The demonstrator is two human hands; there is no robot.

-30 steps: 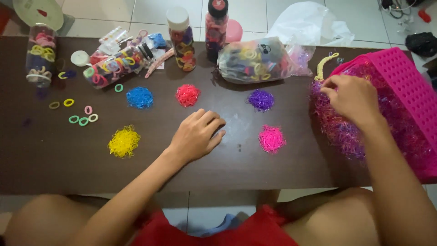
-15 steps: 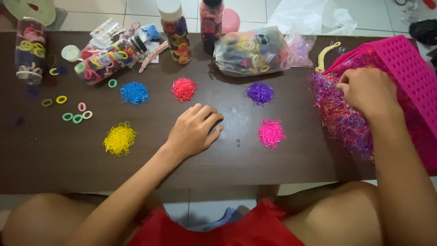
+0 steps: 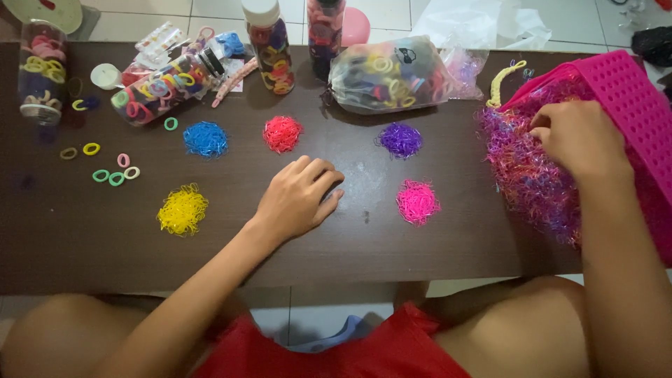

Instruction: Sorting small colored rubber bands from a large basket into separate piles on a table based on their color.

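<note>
Two hands, right grip (image 3: pixel 577 136) pinching mixed bands (image 3: pixel 525 175), left grip (image 3: pixel 297 196) flat, released, on table (image 3: pixel 420 252).

The person's left hand (image 3: pixel 297 196) lies palm down, fingers loosely curled and close together, fingertips pointing up and to the right, thumb tucked along the lower edge. Its bare forearm runs diagonally down to the lower left, the wrist straight. The right hand (image 3: pixel 579 138) is raised at the far right, back of the hand toward the camera, fingers bent inward and pinched together at the tips near the thumb. Its forearm rises almost vertically from the lower right corner. Both bare knees show below, spread apart.
</note>
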